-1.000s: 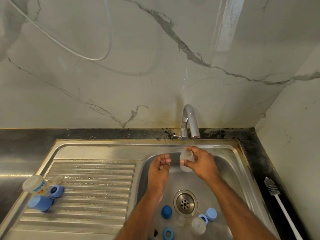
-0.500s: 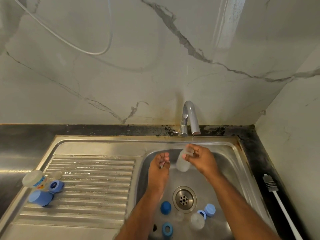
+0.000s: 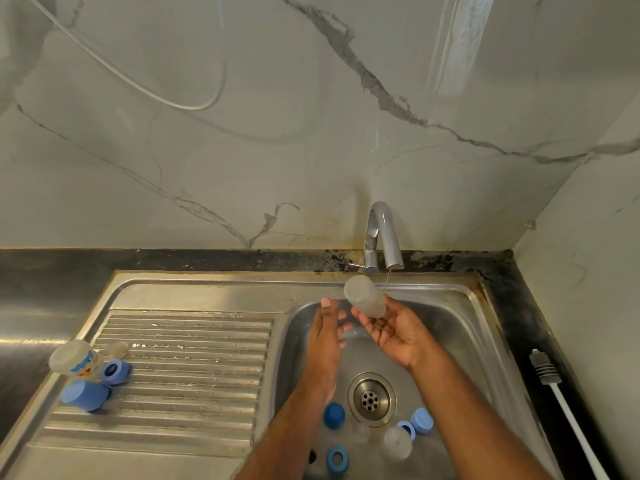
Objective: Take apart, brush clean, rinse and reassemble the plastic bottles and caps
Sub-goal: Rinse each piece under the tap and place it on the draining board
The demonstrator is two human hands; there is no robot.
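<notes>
The bottle brush [image 3: 568, 407] handle runs off the bottom edge.

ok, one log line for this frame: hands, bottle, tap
right hand: holds clear bottle, tilted | left hand: open, holds nothing | tap: thin stream | bottle brush: on counter
</notes>
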